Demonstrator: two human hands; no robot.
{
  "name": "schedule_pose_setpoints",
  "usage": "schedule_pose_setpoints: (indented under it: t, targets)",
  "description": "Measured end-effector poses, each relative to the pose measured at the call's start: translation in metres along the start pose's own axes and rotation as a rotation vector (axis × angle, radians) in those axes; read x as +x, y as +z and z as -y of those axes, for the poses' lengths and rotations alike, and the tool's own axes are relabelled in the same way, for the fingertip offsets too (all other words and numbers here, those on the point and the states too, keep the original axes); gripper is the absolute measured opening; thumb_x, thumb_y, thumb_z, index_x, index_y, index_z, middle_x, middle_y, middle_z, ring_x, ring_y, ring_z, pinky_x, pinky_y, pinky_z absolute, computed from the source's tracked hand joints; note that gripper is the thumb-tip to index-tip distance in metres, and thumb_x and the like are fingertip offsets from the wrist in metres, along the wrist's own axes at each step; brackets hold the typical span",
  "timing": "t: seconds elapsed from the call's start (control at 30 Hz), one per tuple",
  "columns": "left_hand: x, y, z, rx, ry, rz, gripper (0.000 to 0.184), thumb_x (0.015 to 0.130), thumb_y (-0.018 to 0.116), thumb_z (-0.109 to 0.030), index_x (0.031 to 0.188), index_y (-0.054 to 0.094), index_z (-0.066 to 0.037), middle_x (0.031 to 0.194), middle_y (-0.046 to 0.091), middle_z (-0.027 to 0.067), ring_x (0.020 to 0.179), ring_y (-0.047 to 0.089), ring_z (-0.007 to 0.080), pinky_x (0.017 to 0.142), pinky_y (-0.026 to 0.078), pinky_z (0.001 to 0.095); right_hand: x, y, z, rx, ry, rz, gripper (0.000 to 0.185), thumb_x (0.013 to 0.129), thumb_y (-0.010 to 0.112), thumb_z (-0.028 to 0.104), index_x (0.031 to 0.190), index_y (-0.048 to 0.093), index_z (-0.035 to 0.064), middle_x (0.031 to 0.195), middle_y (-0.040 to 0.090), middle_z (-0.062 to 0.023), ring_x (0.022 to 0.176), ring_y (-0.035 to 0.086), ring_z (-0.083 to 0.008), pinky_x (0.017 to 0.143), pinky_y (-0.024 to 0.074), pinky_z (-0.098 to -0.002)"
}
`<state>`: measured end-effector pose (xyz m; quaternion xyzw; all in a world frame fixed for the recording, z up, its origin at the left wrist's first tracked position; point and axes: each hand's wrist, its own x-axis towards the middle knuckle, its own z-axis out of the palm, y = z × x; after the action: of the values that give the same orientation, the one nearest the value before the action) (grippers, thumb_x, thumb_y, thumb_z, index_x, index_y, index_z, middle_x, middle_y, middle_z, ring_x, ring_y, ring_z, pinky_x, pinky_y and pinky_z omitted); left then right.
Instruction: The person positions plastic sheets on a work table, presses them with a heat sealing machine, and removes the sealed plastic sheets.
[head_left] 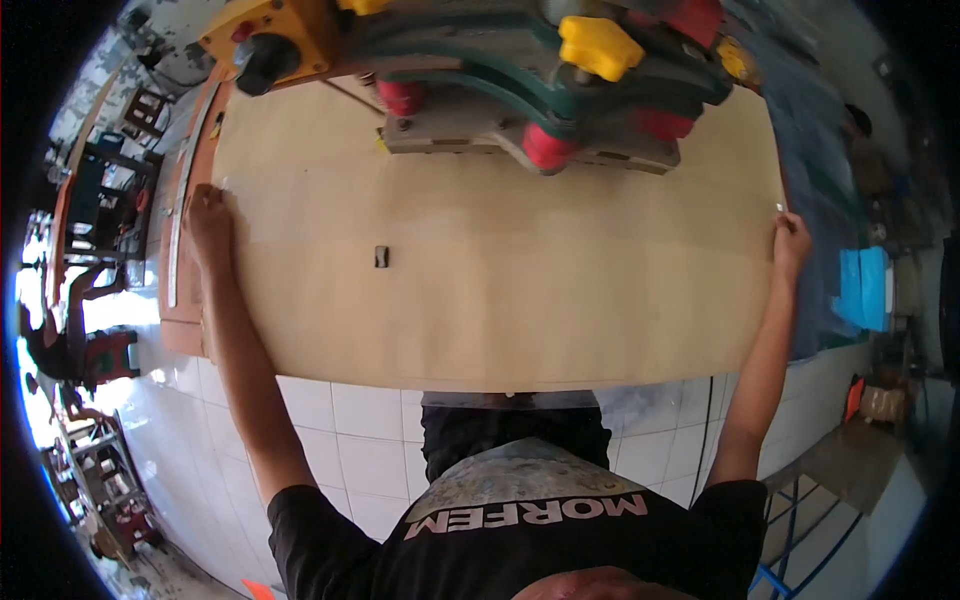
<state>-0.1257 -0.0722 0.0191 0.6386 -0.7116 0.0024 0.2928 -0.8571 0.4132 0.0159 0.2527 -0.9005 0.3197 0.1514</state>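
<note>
A wide tan sheet lies flat in front of me, its near edge close to my waist. My left hand is closed at the sheet's left edge, fingers curled. Over at the right edge, my right hand pinches the sheet near its border. A small dark rectangular piece rests on the sheet, left of the middle. Above the far part of the sheet stands a machine head with a green frame, red round parts and a yellow star knob.
A long metal ruler lies on the reddish-brown board to the left. Blue plastic sheeting spreads at the right, near a bright blue object. A metal-legged stand is at lower right. Another person sits far left.
</note>
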Motion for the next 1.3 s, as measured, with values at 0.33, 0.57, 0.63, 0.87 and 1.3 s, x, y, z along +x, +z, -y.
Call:
schedule_pose_setpoints:
  t: [0.33, 0.57, 0.63, 0.87, 1.3]
  targets:
    - [-0.012, -0.021, -0.024, -0.075, -0.131, -0.047, 0.028, 0.086, 0.056, -0.028, 0.103, 0.070, -0.011, 0.095, 0.069, 0.0171, 0.092, 0.066, 0.0327, 0.080, 0.049, 0.0407, 0.012, 0.003, -0.030, 0.002, -0.080, 0.041, 0.025, 0.086, 0.066, 0.022, 0.100, 0.070, 0.0014, 0.091, 0.071, -0.0102, 0.083, 0.065, -0.0215, 0.077, 0.0484, -0.0325]
    - [-0.001, -0.015, 0.016, -0.801, -0.283, -0.170, 0.029, 0.087, 0.052, -0.011, 0.106, 0.068, 0.005, 0.097, 0.070, 0.0141, 0.089, 0.065, 0.0191, 0.081, 0.049, 0.0283, 0.019, 0.005, -0.043, -0.042, -0.013, 0.069, 0.028, 0.087, 0.064, 0.024, 0.103, 0.070, 0.0012, 0.097, 0.071, -0.0116, 0.089, 0.065, -0.0243, 0.081, 0.0475, -0.0325]
    - [-0.005, -0.024, 0.009, -0.675, -0.271, -0.183, 0.028, 0.085, 0.053, -0.009, 0.104, 0.069, 0.005, 0.095, 0.071, 0.0141, 0.087, 0.066, 0.0189, 0.080, 0.049, 0.0283, 0.033, 0.015, -0.069, 0.033, -0.043, 0.091, 0.029, 0.087, 0.064, 0.025, 0.103, 0.071, 0.0021, 0.098, 0.071, -0.0122, 0.091, 0.065, -0.0253, 0.083, 0.0474, -0.0321]
    - [-0.014, -0.036, 0.001, -0.600, -0.272, -0.053, 0.026, 0.080, 0.063, -0.015, 0.097, 0.072, 0.003, 0.085, 0.071, 0.0125, 0.079, 0.066, 0.0177, 0.075, 0.050, 0.0287, 0.015, 0.005, -0.021, -0.040, 0.068, 0.042, 0.027, 0.084, 0.065, 0.015, 0.104, 0.069, -0.0025, 0.103, 0.070, -0.0132, 0.092, 0.064, -0.0226, 0.082, 0.0480, -0.0305]
    - [0.019, 0.019, 0.074, -0.795, -0.194, 0.072, 0.031, 0.086, 0.068, -0.013, 0.109, 0.065, 0.007, 0.096, 0.068, 0.0091, 0.085, 0.062, 0.0147, 0.076, 0.049, 0.0239, -0.006, -0.028, 0.007, 0.484, 0.218, 0.100, 0.023, 0.080, 0.067, 0.006, 0.102, 0.071, -0.0011, 0.090, 0.069, -0.0067, 0.083, 0.063, -0.0143, 0.075, 0.0473, -0.0248]
